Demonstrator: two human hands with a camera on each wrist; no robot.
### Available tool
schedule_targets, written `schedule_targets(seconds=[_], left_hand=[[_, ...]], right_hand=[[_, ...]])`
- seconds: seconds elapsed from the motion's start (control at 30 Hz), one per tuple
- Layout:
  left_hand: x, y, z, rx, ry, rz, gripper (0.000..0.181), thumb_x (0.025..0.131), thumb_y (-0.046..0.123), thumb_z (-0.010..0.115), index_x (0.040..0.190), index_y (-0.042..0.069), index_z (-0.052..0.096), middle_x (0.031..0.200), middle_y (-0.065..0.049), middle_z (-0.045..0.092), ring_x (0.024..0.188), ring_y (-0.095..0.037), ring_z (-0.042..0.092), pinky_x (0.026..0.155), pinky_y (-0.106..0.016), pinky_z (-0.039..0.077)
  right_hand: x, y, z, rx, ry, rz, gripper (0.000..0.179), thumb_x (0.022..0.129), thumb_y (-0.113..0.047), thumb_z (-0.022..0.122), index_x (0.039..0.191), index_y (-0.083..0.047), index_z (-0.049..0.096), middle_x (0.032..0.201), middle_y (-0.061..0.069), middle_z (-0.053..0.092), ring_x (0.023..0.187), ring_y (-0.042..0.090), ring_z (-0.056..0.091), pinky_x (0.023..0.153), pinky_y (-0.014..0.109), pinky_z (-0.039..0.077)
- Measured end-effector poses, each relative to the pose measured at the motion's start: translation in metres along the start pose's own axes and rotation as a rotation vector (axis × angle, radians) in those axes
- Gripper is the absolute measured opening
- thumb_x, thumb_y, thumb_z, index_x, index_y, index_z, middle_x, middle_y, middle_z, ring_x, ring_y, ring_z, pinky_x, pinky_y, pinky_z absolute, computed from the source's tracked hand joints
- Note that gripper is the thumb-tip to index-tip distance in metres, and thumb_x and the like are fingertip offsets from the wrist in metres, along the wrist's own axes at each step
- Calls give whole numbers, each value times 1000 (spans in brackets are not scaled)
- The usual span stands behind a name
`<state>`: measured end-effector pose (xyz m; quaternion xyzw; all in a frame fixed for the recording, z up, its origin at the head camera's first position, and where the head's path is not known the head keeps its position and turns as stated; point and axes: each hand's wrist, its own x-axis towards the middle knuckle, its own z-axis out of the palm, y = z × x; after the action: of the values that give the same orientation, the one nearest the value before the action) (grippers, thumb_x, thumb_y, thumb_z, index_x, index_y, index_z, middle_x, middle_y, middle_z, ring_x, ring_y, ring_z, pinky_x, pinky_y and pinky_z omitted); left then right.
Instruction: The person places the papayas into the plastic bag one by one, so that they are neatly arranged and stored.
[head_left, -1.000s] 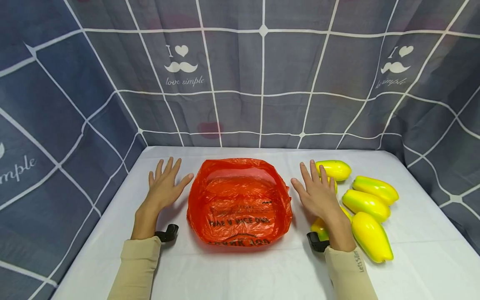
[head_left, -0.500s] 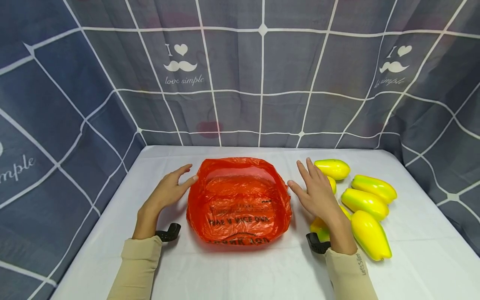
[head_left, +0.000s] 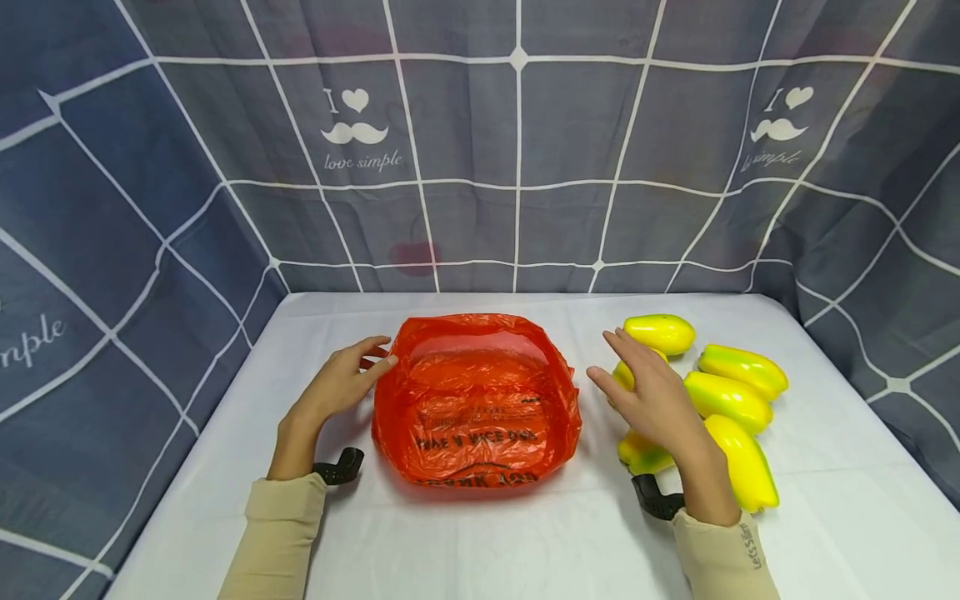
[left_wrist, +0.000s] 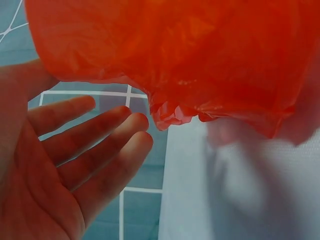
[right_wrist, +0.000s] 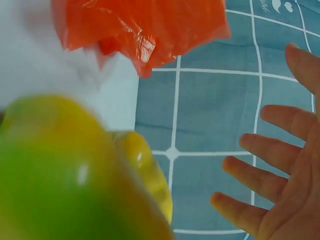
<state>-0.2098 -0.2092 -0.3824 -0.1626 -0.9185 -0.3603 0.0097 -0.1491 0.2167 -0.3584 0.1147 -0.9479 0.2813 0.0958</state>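
Observation:
A red plastic bag (head_left: 476, 433) with printed lettering stands with its mouth spread on the white table. My left hand (head_left: 341, 383) is at the bag's left rim, fingers relaxed and apart; in the left wrist view the thumb tip is hidden behind the red film (left_wrist: 165, 45). On the other side, my right hand (head_left: 656, 404) hovers with straight fingers over several glossy, oblong yellow-green fruits (head_left: 727, 402), holding nothing. One fruit (head_left: 645, 454) shows below its palm, another (head_left: 626, 383) partly behind its fingers. The right wrist view has a blurred fruit (right_wrist: 65, 170) close to the camera.
Grey cloth (head_left: 570, 125) with white grid lines hangs behind and at both sides of the white table (head_left: 480, 550). More fruits (head_left: 660, 333) lie toward the back right. A black wrist mount (head_left: 341, 467) juts inward from the left wrist.
My left hand has turned and moved right to the bag's rim. My right hand has drawn back slightly and shifted right over the fruits. The bag keeps its place.

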Motion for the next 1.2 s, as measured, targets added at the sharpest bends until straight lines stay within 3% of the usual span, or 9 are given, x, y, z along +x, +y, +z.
schedule_targets(seconds=[0.07, 0.3, 0.67, 0.97, 1.2], left_hand=[[0, 0, 1, 3, 1, 5, 47, 100, 29, 58, 136, 0, 53, 120, -22, 63, 101, -37, 63, 89, -52, 51], [-1, 1, -1, 3, 3, 16, 45, 100, 27, 58, 135, -1, 55, 118, -23, 64, 99, -37, 63, 88, -53, 51], [-1, 2, -3, -17, 13, 27, 44, 100, 20, 59, 137, -2, 53, 120, -25, 63, 96, -36, 66, 85, -50, 54], [0, 2, -1, -24, 19, 27, 40, 99, 16, 60, 135, 0, 56, 117, -24, 65, 93, -35, 66, 83, -49, 55], [1, 2, 1, -27, 17, 23, 39, 99, 16, 59, 134, 1, 57, 116, -23, 65, 93, -34, 66, 83, -49, 55]], right_hand=[[-6, 3, -4, 2, -1, -7, 69, 97, -49, 56, 150, -7, 41, 154, 17, 37, 140, 41, 32, 108, 64, 27], [-24, 15, -21, 52, -30, 8, 63, 98, -46, 58, 153, -20, 39, 154, 8, 39, 139, 39, 34, 106, 63, 29], [-48, 37, -23, 78, -145, -10, 71, 95, -46, 63, 151, -9, 40, 151, 14, 42, 137, 40, 36, 105, 63, 31], [-66, 48, -15, -3, -191, -53, 71, 91, -50, 66, 146, -10, 47, 145, 17, 47, 133, 40, 40, 103, 63, 33], [-70, 55, -19, -61, -243, -59, 72, 88, -49, 70, 143, -5, 51, 147, 18, 45, 137, 44, 34, 104, 66, 29]])
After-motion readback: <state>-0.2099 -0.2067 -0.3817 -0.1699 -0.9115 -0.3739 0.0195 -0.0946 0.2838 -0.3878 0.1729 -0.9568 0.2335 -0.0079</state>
